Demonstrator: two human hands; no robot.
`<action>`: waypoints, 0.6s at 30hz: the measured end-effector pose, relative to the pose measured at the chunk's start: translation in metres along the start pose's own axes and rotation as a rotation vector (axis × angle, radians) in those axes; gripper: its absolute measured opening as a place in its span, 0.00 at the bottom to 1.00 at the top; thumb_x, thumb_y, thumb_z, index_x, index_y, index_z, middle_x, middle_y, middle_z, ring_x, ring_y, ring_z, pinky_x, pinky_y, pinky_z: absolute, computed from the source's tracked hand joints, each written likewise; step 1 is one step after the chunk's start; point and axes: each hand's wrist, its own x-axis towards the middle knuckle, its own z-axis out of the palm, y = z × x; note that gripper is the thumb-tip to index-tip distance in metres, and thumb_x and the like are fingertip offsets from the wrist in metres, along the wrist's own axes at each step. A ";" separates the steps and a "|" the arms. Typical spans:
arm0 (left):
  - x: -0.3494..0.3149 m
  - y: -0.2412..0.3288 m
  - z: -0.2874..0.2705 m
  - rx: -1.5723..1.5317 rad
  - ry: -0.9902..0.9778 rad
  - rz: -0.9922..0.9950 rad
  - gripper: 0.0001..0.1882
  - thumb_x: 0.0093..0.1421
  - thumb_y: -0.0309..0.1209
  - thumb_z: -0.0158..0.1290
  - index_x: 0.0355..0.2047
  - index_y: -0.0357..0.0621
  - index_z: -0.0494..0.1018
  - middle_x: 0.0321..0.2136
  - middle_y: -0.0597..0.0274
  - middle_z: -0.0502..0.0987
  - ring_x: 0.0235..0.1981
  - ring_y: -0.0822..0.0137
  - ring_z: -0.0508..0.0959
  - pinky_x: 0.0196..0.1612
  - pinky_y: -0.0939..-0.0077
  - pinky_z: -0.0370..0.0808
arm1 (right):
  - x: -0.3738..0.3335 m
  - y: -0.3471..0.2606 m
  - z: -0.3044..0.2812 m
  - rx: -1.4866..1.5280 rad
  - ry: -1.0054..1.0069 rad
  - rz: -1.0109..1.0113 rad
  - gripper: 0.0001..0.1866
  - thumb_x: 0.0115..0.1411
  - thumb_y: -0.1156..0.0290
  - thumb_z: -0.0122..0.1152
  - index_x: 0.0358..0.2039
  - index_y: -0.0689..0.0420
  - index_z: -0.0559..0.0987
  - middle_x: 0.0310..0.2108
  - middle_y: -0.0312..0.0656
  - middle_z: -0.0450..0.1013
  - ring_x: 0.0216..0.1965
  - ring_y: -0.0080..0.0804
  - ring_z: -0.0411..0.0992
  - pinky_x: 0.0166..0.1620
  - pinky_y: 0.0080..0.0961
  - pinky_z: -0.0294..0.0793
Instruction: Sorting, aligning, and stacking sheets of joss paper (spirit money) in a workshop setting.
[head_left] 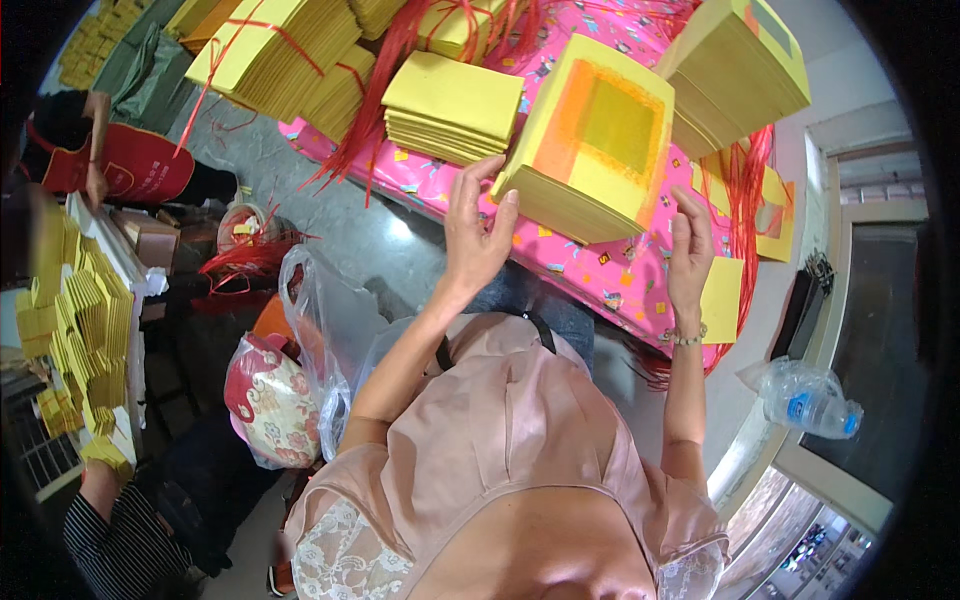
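Observation:
A tall stack of yellow paper (580,150) stands at the table's near edge, its top sheet bearing an orange patch with a gold rectangle. My left hand (480,230) is at its left side, thumb and fingers apart, fingertips close to its corner; whether they touch it I cannot tell. To the right, my right hand (690,255) is raised with loosely bent fingers, holding nothing, a small gap from the stack. Left of the tall stack sits a lower pile of folded yellow paper (450,100). A yellow sheet (722,300) lies beside my right wrist.
Pink patterned cloth (575,275) covers the table. Red plastic strips (745,215) hang at its right; more lie among tied yellow bundles (285,60) at back left. Another tall stack (735,80) stands behind. A plastic bottle (810,398) is at right. Two other people are at left.

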 end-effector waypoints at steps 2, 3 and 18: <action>0.016 0.017 -0.006 0.119 -0.047 0.169 0.20 0.56 0.27 0.57 0.50 0.39 0.71 0.49 0.51 0.73 0.51 0.55 0.72 0.54 0.65 0.69 | 0.009 -0.019 -0.006 -0.139 -0.076 -0.141 0.17 0.61 0.67 0.60 0.49 0.60 0.77 0.49 0.45 0.74 0.55 0.39 0.69 0.58 0.36 0.66; 0.022 0.023 -0.010 0.241 -0.073 0.334 0.21 0.54 0.26 0.59 0.50 0.42 0.73 0.50 0.52 0.73 0.52 0.57 0.72 0.55 0.64 0.69 | 0.013 -0.028 -0.006 -0.274 -0.171 -0.292 0.19 0.57 0.67 0.64 0.48 0.59 0.77 0.48 0.46 0.74 0.54 0.41 0.70 0.57 0.36 0.67; 0.057 0.016 -0.007 0.174 -0.394 0.304 0.28 0.49 0.30 0.66 0.52 0.46 0.73 0.55 0.55 0.72 0.57 0.57 0.71 0.58 0.64 0.69 | 0.036 -0.033 -0.006 -0.338 -0.287 -0.394 0.09 0.52 0.67 0.68 0.31 0.58 0.83 0.36 0.43 0.78 0.41 0.39 0.75 0.43 0.33 0.74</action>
